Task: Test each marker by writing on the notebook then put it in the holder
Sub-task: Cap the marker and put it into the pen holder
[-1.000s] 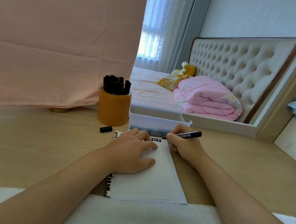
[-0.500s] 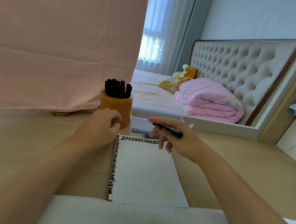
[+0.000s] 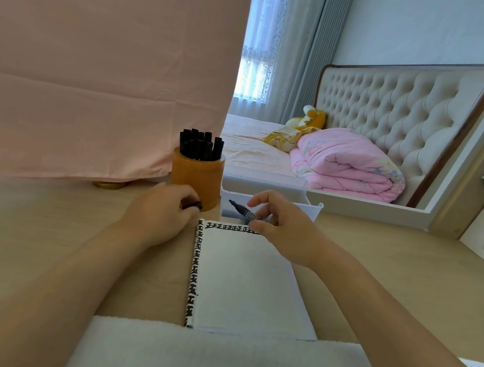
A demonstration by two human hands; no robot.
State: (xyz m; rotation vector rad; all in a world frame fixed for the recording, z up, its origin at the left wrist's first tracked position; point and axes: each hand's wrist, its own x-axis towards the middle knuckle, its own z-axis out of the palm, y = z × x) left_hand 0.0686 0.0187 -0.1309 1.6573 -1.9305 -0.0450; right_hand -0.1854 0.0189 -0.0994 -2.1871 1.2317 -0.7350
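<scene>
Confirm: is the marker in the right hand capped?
No, the marker in the right hand shows its bare tip.

I sit at a wooden desk (image 3: pixel 392 286) in a home bedroom: at two o'clock a bed with a tufted headboard (image 3: pixel 404 113) and a folded pink quilt (image 3: pixel 348 165), at twelve o'clock a curtained window (image 3: pixel 258 59).

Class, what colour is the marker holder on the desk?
Orange-brown holder, seen in the head view.
</scene>
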